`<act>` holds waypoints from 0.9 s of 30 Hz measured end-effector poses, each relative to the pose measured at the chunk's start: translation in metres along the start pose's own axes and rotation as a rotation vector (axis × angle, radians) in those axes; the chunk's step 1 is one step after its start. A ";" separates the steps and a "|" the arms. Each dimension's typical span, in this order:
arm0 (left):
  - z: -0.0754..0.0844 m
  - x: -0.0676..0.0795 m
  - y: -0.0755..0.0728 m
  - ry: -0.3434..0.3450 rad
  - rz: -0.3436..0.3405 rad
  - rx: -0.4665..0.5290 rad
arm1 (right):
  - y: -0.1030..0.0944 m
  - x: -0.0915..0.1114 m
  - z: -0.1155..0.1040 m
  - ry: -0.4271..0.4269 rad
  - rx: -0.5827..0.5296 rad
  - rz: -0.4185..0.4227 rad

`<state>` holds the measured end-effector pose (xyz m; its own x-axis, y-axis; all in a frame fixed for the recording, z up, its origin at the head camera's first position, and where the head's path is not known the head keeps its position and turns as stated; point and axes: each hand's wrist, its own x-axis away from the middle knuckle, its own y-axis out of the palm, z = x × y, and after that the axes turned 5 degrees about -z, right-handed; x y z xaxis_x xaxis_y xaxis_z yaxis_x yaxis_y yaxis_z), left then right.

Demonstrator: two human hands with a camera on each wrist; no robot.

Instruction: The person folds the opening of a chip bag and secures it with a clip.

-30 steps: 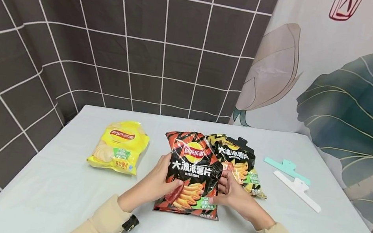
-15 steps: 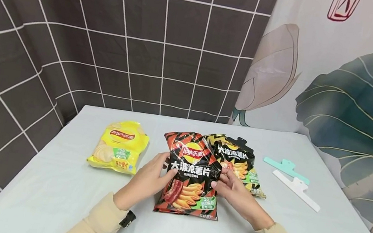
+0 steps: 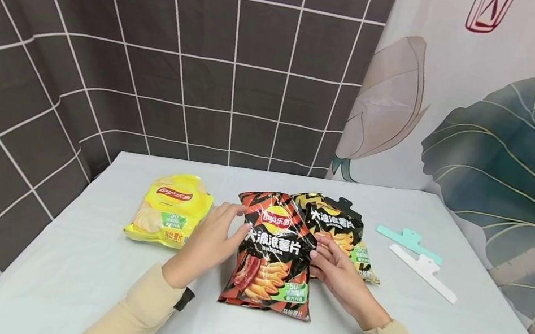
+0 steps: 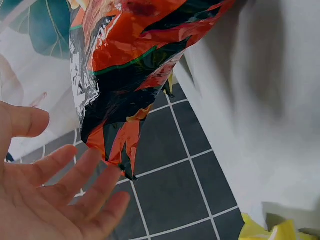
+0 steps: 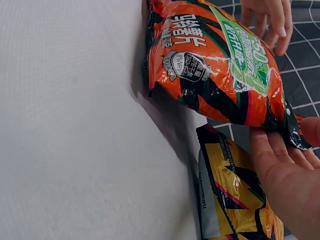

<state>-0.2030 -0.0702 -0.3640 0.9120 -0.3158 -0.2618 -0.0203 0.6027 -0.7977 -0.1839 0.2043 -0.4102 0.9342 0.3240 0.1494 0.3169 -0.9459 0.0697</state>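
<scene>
A red and black bag of potato chips (image 3: 271,259) stands tilted on the table in the head view, its lower edge on the cloth. My right hand (image 3: 342,274) pinches its right edge, thumb in front and fingers behind; in the right wrist view, the fingers (image 5: 272,150) lie against the bag's underside. My left hand (image 3: 207,244) is beside the upper left edge, thumb apart from the fingers. In the left wrist view its fingertips (image 4: 117,175) are at the bag's corner (image 4: 122,145); whether they touch is hard to tell.
Behind to the right lies a black and yellow chip bag (image 3: 341,229) with a black bag clip (image 3: 344,206) on top. A yellow chip bag (image 3: 171,210) lies left. A mint clip (image 3: 410,242) and a white clip (image 3: 424,272) lie at the right of the white table (image 3: 52,274).
My left hand has let go of the red bag's left side and moved up and left to its upper edge. The right hand keeps hold of the right edge, and the bag tilts slightly.
</scene>
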 end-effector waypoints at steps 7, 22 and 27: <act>0.007 -0.015 -0.001 0.180 -0.022 0.003 | 0.000 -0.001 0.001 -0.038 -0.063 -0.024; 0.014 -0.051 -0.004 0.260 -0.105 -0.072 | 0.003 -0.002 0.000 -0.029 -0.183 0.004; 0.016 -0.060 -0.003 0.270 -0.149 -0.105 | 0.005 -0.003 0.000 -0.033 -0.243 0.024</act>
<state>-0.2514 -0.0413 -0.3368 0.7671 -0.5860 -0.2612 0.0500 0.4605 -0.8862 -0.1851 0.1983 -0.4099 0.9470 0.2972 0.1215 0.2498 -0.9198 0.3025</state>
